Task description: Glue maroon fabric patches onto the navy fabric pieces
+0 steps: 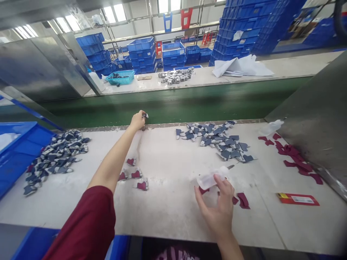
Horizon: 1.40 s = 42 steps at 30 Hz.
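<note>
My left hand (138, 120) reaches to the far edge of the table, by the green strip, with its fingers pinched on a small dark-and-white piece (145, 116). My right hand (218, 207) is loosely curled at a translucent squeeze bottle (213, 176) with a thin dark tip, its fingertips against it. Maroon pieces (243, 200) lie under and beside that hand. Between my arms sit several maroon-and-white pieces (142, 185). A pile of grey-blue and white pieces (217, 139) spreads beyond the right hand.
Another heap of grey-blue pieces (58, 151) lies left, beside a blue bin (24, 144). At right are loose maroon pieces (295, 159), a second bottle (272, 127) and a red packet (298, 199). Behind the green belt (189, 103), a ledge holds a turquoise basket (120, 77) and grey parts (176, 76).
</note>
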Available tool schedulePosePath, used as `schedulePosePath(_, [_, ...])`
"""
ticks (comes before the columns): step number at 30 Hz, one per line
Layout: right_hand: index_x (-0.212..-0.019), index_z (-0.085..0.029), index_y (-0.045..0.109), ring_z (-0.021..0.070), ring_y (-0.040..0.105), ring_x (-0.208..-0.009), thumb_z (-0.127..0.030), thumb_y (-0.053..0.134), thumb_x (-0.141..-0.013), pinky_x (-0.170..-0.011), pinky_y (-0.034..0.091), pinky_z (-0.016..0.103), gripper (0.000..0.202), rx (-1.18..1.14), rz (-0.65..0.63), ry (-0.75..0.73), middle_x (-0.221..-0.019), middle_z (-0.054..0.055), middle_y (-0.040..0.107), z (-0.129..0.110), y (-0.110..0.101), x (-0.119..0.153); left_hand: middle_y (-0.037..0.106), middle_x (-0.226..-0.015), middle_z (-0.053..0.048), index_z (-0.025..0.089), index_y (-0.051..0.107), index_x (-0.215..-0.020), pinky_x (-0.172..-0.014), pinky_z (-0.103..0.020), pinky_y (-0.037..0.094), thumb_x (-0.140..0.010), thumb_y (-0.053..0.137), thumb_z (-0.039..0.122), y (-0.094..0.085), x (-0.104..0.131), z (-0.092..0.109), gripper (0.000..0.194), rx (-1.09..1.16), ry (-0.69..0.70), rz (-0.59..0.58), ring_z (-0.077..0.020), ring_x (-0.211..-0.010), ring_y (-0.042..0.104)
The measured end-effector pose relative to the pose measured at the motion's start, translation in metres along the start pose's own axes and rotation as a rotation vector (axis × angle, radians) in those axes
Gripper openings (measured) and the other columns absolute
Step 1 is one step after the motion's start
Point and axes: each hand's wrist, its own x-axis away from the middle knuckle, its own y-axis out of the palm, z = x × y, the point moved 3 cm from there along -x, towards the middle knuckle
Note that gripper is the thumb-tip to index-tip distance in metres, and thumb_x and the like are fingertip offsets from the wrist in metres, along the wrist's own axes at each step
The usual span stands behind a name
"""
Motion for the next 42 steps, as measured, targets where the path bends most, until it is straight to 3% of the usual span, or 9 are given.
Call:
schedulePosePath(3, [-0.13, -0.024, 0.05, 0.0227, 0.065, -0.098, -0.022, 0.081, -0.078, -0.077, 0.059, 0.04, 0.061, -0.162, 0.099, -0.029, -0.109, 0.007, 0.06, 0.004, -0.003, 0.006, 0.073, -0.093, -0.01, 0.017, 0.056, -0.113, -0.085, -0.035, 0.05, -0.1, 0.034, 0.018, -0.011, 0.047, 0.015, 0.026, 0.062, 0.01, 0.004, -0.0233, -0.089, 0.067])
schedulePosePath(6, [-0.124, -0.023, 0.054, 0.0177, 0.068, -0.08, -0.015, 0.084, -0.072, -0.07, 0.058, 0.034, 0.06, -0.346, 0.236, -0.001, -0.098, 0.002, 0.064, 0.007, -0.009, 0.012, 0.072, -0.082, -0.006, 0.019, 0.058, -0.102, -0.077, -0.03, 0.05, -0.104, 0.028, 0.03, -0.01, 0.13, 0.035, 0.032, 0.126, 0.055, -0.049, -0.0199, -0.08, 0.067])
schedulePosePath(10, [-0.115, -0.018, 0.061, 0.016, 0.064, -0.063, -0.031, 0.076, -0.081, -0.062, 0.055, 0.034, 0.04, -0.546, 0.359, 0.194, -0.083, 0.0, 0.065, 0.011, -0.016, 0.02, 0.068, -0.068, -0.001, 0.022, 0.06, -0.092, -0.065, -0.028, 0.048, -0.102, 0.036, 0.04, 0.016, 0.252, 0.061, 0.032, 0.36, 0.067, -0.326, -0.0193, -0.065, 0.066])
schedulePosePath(14, [-0.101, -0.013, 0.071, 0.023, 0.066, -0.076, -0.046, 0.072, -0.081, -0.066, 0.053, 0.038, 0.038, -0.461, 0.374, 0.305, -0.092, 0.01, 0.071, 0.017, -0.025, 0.03, 0.071, -0.071, -0.002, 0.023, 0.06, -0.082, -0.067, -0.03, 0.049, -0.1, 0.046, 0.035, 0.047, 0.317, 0.073, 0.026, 0.448, 0.033, -0.356, -0.0205, -0.069, 0.068])
schedulePosePath(17, [-0.098, -0.011, 0.074, 0.0295, 0.069, -0.086, -0.047, 0.074, -0.079, -0.071, 0.054, 0.041, 0.04, -0.449, 0.264, 0.397, -0.096, 0.015, 0.074, 0.022, -0.03, 0.039, 0.076, -0.093, -0.006, 0.024, 0.067, -0.099, -0.072, -0.033, 0.053, -0.093, 0.061, 0.03, 0.061, 0.329, 0.07, 0.011, 0.518, 0.06, -0.309, -0.0227, -0.08, 0.071])
schedulePosePath(19, [-0.093, -0.011, 0.075, 0.0299, 0.071, -0.082, -0.046, 0.075, -0.079, -0.07, 0.055, 0.041, 0.038, -0.432, 0.193, 0.442, -0.091, 0.015, 0.075, 0.023, -0.032, 0.042, 0.076, -0.104, -0.007, 0.025, 0.069, -0.108, -0.075, -0.034, 0.055, -0.088, 0.068, 0.025, 0.066, 0.331, 0.066, 0.02, 0.547, 0.104, -0.289, -0.0239, -0.087, 0.071])
schedulePosePath(24, [-0.089, -0.012, 0.077, 0.0258, 0.072, -0.071, -0.04, 0.076, -0.081, -0.064, 0.058, 0.036, 0.03, -0.363, 0.077, 0.429, -0.084, 0.013, 0.077, 0.012, -0.033, 0.044, 0.076, -0.095, -0.006, 0.024, 0.075, -0.1, -0.087, -0.041, 0.052, -0.086, 0.073, 0.016, 0.066, 0.333, 0.061, 0.017, 0.481, 0.236, -0.185, -0.0263, -0.096, 0.064])
schedulePosePath(31, [-0.086, -0.014, 0.077, 0.0213, 0.071, -0.062, -0.036, 0.072, -0.085, -0.055, 0.058, 0.029, 0.022, -0.311, -0.028, 0.282, -0.075, 0.009, 0.076, -0.006, -0.025, 0.038, 0.076, -0.094, -0.005, 0.026, 0.076, -0.099, -0.09, -0.043, 0.05, -0.083, 0.077, 0.018, 0.07, 0.336, 0.059, 0.018, 0.45, 0.224, -0.126, -0.0268, -0.098, 0.06])
schedulePosePath(42, [-0.085, -0.015, 0.078, 0.0234, 0.073, -0.064, -0.039, 0.072, -0.085, -0.058, 0.06, 0.032, 0.024, -0.233, -0.011, 0.315, -0.077, 0.009, 0.077, -0.004, -0.021, 0.039, 0.076, -0.093, -0.005, 0.027, 0.077, -0.098, -0.089, -0.043, 0.05, -0.085, 0.076, 0.021, 0.071, 0.335, 0.058, 0.014, 0.462, 0.225, -0.125, -0.0267, -0.096, 0.06])
